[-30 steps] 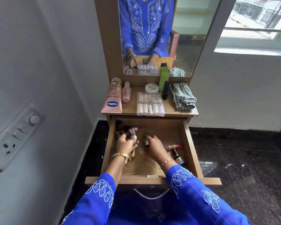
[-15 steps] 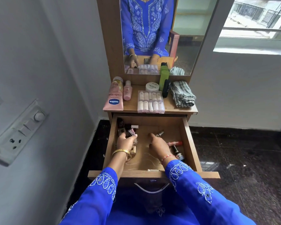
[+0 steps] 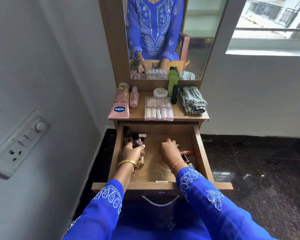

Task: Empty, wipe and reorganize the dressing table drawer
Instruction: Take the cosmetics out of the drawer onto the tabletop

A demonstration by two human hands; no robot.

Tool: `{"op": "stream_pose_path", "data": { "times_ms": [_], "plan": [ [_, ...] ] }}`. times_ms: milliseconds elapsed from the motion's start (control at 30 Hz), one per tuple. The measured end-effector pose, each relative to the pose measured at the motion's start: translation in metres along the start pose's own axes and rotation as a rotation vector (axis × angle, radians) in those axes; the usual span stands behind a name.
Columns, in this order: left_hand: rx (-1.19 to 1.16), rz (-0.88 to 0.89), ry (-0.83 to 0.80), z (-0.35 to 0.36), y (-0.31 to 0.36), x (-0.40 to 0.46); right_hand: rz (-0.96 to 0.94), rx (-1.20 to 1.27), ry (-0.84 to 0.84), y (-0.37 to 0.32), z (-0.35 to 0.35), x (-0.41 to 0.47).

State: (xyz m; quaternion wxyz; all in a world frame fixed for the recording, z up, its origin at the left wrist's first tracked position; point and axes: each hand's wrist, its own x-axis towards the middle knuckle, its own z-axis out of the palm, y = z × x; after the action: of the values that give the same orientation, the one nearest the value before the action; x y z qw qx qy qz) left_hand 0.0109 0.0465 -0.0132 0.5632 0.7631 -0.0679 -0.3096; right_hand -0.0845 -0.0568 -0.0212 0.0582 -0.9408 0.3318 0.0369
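while both sleeves reach in over the front rail, the drawer [image 3: 200,153] stands pulled fully out and is not yet empty, so the step in hand reads as the emptying.

left hand [image 3: 132,151]: fingers curled down among the small bottles [image 3: 134,137] clustered in the drawer's left rear corner; it seems to grip one or two of them, though which exactly is hidden by the knuckles. gold bangle at the wrist.

right hand [image 3: 169,150]: fingers bent around something small near the drawer's middle; a dark end pokes out beside the fingertips, but the thing itself is too hidden to name. whether the grip has truly closed on it, cannot tell.

just right of that hand, against the right wall: a red tube [image 3: 186,152] lying flat, and a dark-capped bottle [image 3: 187,161] nearer the front.

farther on, the tabletop [image 3: 189,116] carries a pink vaseline tube [image 3: 119,105], a small pink bottle [image 3: 134,99], a clear nail box [image 3: 158,110], a white jar [image 3: 160,92], a green bottle [image 3: 172,84] and a folded striped cloth [image 3: 192,99]. mirror behind.

next move, by judgement: lift out what each hand has and set it on the tabletop, where free room is scarce; the cloth lies ready for wiping once the drawer is bare.
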Motion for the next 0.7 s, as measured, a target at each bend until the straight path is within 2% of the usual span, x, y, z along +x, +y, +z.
{"op": "stream_pose_path", "data": {
  "times_ms": [200, 500, 700],
  "plan": [
    [0.050, 0.065, 0.015, 0.001, 0.005, -0.007, -0.042, 0.033, 0.020, 0.004, -0.011, 0.002],
    [0.147, 0.351, 0.077, -0.014, 0.052, -0.018, -0.230, 0.439, 0.184, -0.015, -0.078, 0.004],
    [0.156, 0.503, 0.120, -0.018, 0.117, 0.007, -0.139, 0.631, 0.323, -0.023, -0.141, 0.045]
  ]
}}
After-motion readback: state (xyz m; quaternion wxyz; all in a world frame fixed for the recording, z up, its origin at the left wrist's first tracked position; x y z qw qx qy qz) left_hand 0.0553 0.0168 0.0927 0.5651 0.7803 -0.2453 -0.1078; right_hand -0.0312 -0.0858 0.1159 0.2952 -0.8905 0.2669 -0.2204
